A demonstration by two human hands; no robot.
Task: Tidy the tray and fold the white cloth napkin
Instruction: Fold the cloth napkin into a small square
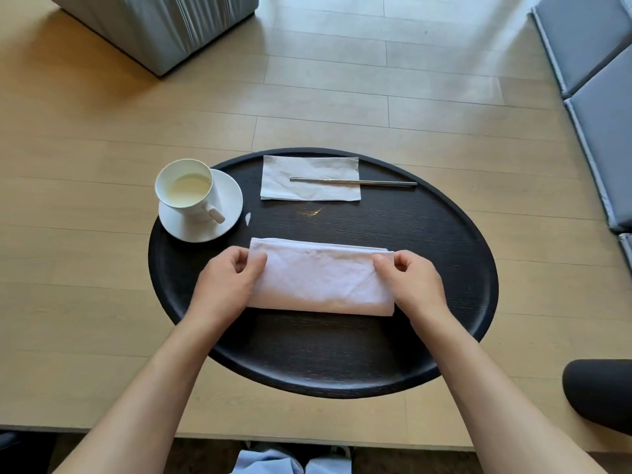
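A white cloth napkin, folded into a flat rectangle, lies on the near half of a round black tray. My left hand pinches its left end. At the other end, my right hand grips the napkin's right edge. On the tray's far left stands a white cup of pale liquid on a white saucer. Towards the back of the tray lies a paper napkin with metal chopsticks across it.
A small white scrap and a wet smear sit mid-tray. The tray rests on a light wooden floor-like surface. A grey upholstered block stands far left, grey cushions far right, a dark rounded object near right.
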